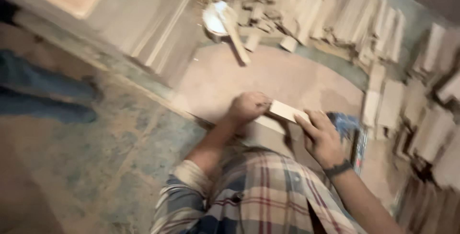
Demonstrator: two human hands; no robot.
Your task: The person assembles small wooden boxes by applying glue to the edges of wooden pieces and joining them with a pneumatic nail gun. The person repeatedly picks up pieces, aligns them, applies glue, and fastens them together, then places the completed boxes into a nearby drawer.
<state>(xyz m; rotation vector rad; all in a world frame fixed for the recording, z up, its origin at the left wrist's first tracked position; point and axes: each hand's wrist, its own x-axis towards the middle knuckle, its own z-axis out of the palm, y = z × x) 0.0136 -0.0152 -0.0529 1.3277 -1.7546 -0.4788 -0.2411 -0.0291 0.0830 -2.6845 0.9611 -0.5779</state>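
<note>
The wooden block, a small pale rectangular piece, sits between the person's two hands just above the lap, over the near edge of the flat brown board that serves here as the landmark for everything else. The left hand is curled around the block's left end, fingers folded over it in a firm clasp. The right hand lies at the block's right end with its fingers stretched along the edge and touching it, though motion blur makes it hard to say whether that hand truly clamps the block or only steadies it. A dark band circles the right wrist, and a plaid shirt fills the bottom of the view, nearer than the board. Just right of the board's near corner, beside the right hand, lies something blue and patterned, too smeared to identify. Left of the board the floor is dusty and stained blue-green, and farther left a blurred blue shape lies across it. At the board's far edge stands a white bowl with a pale stick leaning out of it toward the board. Beyond the board and curving round its right side, stacks of cut wooden pieces are heaped, many standing on edge in rows.
</note>
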